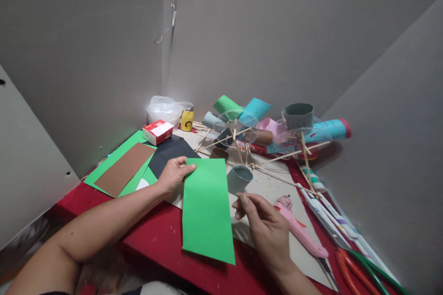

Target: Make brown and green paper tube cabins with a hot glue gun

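Note:
My left hand (176, 174) pinches the upper left edge of a green rectangle of paper (207, 207), which hangs over the table's front edge. To the right of the paper, my right hand (265, 221) has thumb and fingers pressed together; a small tan tip shows there, too small to name. Just behind, a grey paper tube (240, 179) rests on a pale board (290, 177). A pink glue gun (302, 233) lies right of my right hand. Brown paper (126, 168) and black paper (175, 153) lie beyond my left arm.
Wheel-like models of thin sticks (277, 161), clear discs and coloured paper tubes stand at the back. A red-and-white box (158, 132), a plastic bag (163, 109) and a yellow container (187, 117) sit back left. Scissors (356, 262) lie front right. Grey panels (263, 46) enclose the table.

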{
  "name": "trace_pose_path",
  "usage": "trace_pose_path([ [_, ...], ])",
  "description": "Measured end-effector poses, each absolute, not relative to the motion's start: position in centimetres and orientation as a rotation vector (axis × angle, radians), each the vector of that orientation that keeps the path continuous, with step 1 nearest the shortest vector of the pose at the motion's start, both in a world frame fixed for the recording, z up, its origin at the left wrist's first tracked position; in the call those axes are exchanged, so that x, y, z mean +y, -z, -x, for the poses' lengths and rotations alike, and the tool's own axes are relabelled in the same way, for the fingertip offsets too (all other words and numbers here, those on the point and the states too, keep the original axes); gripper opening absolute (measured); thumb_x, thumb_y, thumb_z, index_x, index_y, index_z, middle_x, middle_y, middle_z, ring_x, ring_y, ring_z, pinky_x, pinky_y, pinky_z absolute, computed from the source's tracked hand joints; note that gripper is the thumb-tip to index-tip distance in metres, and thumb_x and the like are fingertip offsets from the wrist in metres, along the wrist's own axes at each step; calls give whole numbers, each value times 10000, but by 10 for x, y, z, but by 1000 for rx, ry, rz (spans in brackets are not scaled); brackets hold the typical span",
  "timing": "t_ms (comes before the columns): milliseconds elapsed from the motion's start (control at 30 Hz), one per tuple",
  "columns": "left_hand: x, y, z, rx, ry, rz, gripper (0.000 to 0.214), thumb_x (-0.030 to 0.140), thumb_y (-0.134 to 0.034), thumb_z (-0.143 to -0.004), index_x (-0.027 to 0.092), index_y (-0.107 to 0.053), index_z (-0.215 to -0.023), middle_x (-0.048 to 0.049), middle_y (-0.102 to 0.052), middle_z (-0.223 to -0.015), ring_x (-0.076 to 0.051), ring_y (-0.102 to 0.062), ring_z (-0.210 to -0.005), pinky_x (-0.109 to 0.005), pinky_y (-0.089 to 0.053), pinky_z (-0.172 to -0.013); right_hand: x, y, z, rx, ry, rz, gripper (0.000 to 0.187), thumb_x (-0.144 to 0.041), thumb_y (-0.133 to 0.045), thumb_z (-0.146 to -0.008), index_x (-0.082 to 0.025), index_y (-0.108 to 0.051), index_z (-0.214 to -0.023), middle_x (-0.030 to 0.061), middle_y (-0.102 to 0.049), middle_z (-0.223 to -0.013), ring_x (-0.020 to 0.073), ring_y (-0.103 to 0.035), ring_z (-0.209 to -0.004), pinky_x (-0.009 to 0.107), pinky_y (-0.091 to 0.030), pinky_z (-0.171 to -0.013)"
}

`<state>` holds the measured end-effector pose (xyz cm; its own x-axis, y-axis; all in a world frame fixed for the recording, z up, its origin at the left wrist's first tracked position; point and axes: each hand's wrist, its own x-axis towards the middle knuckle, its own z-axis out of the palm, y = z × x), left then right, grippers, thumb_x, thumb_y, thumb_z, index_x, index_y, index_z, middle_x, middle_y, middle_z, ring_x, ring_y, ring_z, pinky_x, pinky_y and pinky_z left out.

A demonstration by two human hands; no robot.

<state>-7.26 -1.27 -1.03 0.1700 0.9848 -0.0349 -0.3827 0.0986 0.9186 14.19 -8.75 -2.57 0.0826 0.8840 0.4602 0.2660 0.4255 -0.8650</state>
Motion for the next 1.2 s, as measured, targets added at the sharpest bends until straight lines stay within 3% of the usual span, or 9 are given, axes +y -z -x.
trace_pose_path([
  [100,-12,11,73,853,-1210,-955,429,417,-842,-550,155,-542,-710,9,-661,-634,-108,-576,-522,-227,-446,-557,-89,24,-142,-1514,-603,1092,274,-336,-553,-915,-193,-620,-692,-17,-592,-574,115,-553,-528,236,-451,-550],
  [167,-11,12,74,865,-1190,-981,433,423,-838,-553,162,-520,-686,28,-631,-590,-97,-547,-491,-212,-419,-522,-88,23,-141,-1507,-597,1085,293,-336,-522,-932,-195,-600,-687,-21,-582,-570,110,-548,-525,230,-445,-548],
  [333,-11,18,74,892,-1040,-1099,415,447,-812,-595,149,-523,-609,42,-558,-501,-70,-453,-414,-193,-327,-451,-85,24,-138,-1426,-638,1041,161,-324,-496,-947,-210,-604,-912,-3,-641,-739,105,-577,-555,227,-480,-548],
  [500,-13,26,72,884,-880,-1192,427,499,-777,-620,101,-651,-706,-23,-633,-595,-106,-513,-472,-220,-363,-484,-79,31,-139,-1443,-640,1050,132,-307,-520,-929,-218,-609,-970,5,-641,-784,105,-582,-565,230,-500,-542],
  [733,-16,30,70,880,-857,-1226,391,491,-740,-659,116,-652,-723,0,-604,-589,-95,-492,-483,-208,-343,-484,-63,30,-150,-1375,-416,1185,285,-315,-548,-889,-214,-578,-1153,70,-666,-990,151,-613,-675,286,-528,-586],
  [833,-15,31,70,921,-884,-1240,386,433,-736,-672,114,-663,-874,31,-554,-561,-69,-433,-456,-196,-308,-467,-56,30,-155,-1444,-299,1298,348,-328,-562,-876,-209,-565,-1203,95,-638,-1102,154,-595,-696,295,-524,-596],
  [967,-12,31,70,997,-970,-1303,533,357,-695,-696,101,-589,-1151,-39,-629,-788,-83,-503,-552,-207,-377,-516,-46,36,-162,-1611,-213,1386,358,-312,-540,-873,-187,-569,-1207,108,-612,-1124,154,-575,-671,321,-515,-606],
  [1067,-10,30,71,1018,-980,-1322,548,313,-695,-679,113,-580,-1176,-99,-640,-965,-115,-565,-659,-221,-425,-551,-42,41,-166,-1675,-144,1375,276,-287,-513,-873,-185,-612,-1109,106,-622,-1092,190,-597,-779,353,-516,-694],
  [1200,-11,29,72,1041,-973,-1380,507,271,-678,-685,117,-604,-1162,-125,-645,-1022,-152,-597,-735,-228,-450,-561,-38,41,-165,-1696,-97,1364,220,-274,-489,-874,-166,-622,-1013,107,-628,-1021,209,-599,-836,362,-508,-731],
])
